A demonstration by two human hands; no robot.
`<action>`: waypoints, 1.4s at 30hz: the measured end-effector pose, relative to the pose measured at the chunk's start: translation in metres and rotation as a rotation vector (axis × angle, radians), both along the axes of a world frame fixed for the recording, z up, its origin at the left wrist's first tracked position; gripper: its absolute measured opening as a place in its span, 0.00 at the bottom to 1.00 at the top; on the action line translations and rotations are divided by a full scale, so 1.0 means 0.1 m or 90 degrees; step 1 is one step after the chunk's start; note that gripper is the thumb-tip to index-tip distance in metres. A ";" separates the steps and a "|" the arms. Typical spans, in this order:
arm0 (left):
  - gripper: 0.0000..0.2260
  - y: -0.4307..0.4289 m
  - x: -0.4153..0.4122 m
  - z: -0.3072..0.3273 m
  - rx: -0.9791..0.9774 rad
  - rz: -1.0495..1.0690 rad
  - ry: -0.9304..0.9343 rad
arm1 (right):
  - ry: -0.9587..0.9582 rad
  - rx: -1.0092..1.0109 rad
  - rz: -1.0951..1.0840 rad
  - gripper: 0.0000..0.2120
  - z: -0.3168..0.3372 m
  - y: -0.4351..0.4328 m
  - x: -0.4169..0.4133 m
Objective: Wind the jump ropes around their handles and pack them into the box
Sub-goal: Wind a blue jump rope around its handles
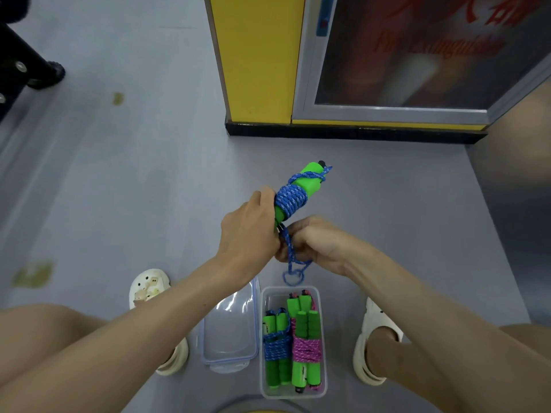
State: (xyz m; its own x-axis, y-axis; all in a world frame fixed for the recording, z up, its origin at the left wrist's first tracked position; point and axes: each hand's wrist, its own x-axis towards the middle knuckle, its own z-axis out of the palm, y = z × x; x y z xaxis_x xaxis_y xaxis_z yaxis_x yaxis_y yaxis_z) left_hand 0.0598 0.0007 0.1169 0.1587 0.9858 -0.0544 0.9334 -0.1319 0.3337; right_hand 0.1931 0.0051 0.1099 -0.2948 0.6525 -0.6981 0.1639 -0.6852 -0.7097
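The box (293, 342) sits open between the feet (lid (229, 326) beside it), ready for bundles; left hand (250, 231) grips the green handles (301, 186) upright; right hand (313, 242) pinches the blue rope (290, 201) tail to finish winding.

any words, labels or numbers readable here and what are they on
"Fire Extinguisher": blurred red lettering on the glass cabinet door, only roughly readable.
Large red characters above it on the same door: cut off and too blurred to read.
Jump ropes in the box, lid, shoes: no readable text.
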 end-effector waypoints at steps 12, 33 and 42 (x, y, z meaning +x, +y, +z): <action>0.18 -0.01 -0.01 -0.05 0.031 -0.003 0.091 | -0.098 0.061 0.062 0.09 0.06 0.02 -0.01; 0.28 0.05 0.06 -0.23 0.177 -0.009 0.106 | -0.001 0.045 -0.038 0.17 0.11 0.08 0.03; 0.38 0.15 0.08 -0.09 -0.171 -0.023 -0.251 | -0.092 0.121 -0.114 0.22 0.07 0.12 0.19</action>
State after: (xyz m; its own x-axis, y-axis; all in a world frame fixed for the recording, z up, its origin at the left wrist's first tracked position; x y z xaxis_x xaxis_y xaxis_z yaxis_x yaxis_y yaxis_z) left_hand 0.0680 0.0162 0.1077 0.2522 0.9388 -0.2347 0.7256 -0.0229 0.6878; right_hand 0.2117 0.0168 0.1167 -0.0699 0.8079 -0.5852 0.1618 -0.5696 -0.8058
